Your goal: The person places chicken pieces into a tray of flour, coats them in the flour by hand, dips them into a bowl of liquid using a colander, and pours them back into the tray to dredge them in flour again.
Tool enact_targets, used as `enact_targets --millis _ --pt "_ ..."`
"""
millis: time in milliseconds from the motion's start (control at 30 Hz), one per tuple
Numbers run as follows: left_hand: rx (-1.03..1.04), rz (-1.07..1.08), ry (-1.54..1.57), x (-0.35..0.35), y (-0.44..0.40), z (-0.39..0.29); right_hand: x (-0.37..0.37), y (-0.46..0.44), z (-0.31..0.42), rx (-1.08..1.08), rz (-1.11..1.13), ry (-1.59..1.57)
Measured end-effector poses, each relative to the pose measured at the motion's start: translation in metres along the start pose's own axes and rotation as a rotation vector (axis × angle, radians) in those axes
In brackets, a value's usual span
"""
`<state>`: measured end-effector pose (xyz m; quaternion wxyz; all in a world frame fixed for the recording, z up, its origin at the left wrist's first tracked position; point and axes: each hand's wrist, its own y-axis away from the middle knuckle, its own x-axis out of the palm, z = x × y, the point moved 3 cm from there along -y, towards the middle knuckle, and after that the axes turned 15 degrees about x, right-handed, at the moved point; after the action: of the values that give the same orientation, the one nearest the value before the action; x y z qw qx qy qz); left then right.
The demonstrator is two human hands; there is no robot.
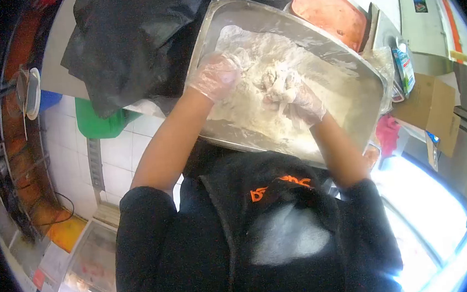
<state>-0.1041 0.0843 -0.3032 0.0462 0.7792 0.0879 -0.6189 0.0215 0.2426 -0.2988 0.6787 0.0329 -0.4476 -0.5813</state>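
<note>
A large metal tray point(360, 115) holds white flour point(258, 42) with floured pieces heaped in its middle. My left hand point(216, 76), in a clear plastic glove, is at the tray's left side, against the flour; its fingertips are hidden. My right hand point(298, 99), gloved too and coated with flour, has its fingers curled around a floury piece point(279, 85) near the middle. What the piece is cannot be made out under the coating.
Black plastic bags point(132, 38) lie left of the tray. An orange-pink tray point(328, 12) sits behind it. To the right are a cardboard box point(431, 108) and a pink cloth point(388, 134). A green container point(97, 118) is at the lower left.
</note>
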Motion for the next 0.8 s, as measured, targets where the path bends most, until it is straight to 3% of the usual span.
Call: enact_targets --millis 67,167,233,267,333,367,533,633,667,700,733,767,800 --pt "0.015 0.027 -0.048 -0.005 0.000 -0.004 0.005 0.007 0.005 -0.028 -0.087 -0.072" --pt "0.004 0.018 -0.056 0.003 0.001 0.000 0.018 0.025 0.028 -0.022 -0.250 0.151" --pt "-0.015 -0.021 -0.019 0.013 0.003 0.006 0.022 0.041 0.040 0.157 -0.522 0.435" --pt "0.014 0.012 -0.059 0.019 0.004 0.007 0.018 0.040 0.043 0.150 -0.527 0.433" --pt "0.052 0.040 -0.100 0.027 0.003 0.004 0.005 0.039 0.046 0.447 -0.699 0.936" --pt "-0.005 0.056 -0.022 0.028 0.001 0.006 -0.004 0.040 0.042 0.438 -0.713 0.932" --pt "-0.087 0.196 0.042 0.055 0.006 0.012 -0.005 0.030 0.059 0.198 -0.583 0.608" --pt "-0.098 -0.078 0.274 0.038 0.005 0.016 -0.001 0.019 0.116 -0.042 -0.476 0.568" --pt "0.070 0.073 -0.026 0.019 0.001 0.004 -0.017 0.001 0.133 -0.072 -0.486 0.571" --pt "0.233 0.225 -0.330 0.009 -0.002 -0.004 -0.033 -0.028 0.159 -0.393 -0.377 0.749" --pt "0.246 0.218 -0.356 0.013 -0.003 -0.004 -0.022 -0.033 0.183 -0.296 -0.364 0.588" --pt "0.166 0.108 -0.161 0.023 -0.002 0.001 -0.009 -0.038 0.206 -0.208 -0.363 0.418" --pt "0.085 0.000 0.035 0.025 -0.002 0.006 -0.030 -0.064 0.224 -0.282 -0.293 0.467"
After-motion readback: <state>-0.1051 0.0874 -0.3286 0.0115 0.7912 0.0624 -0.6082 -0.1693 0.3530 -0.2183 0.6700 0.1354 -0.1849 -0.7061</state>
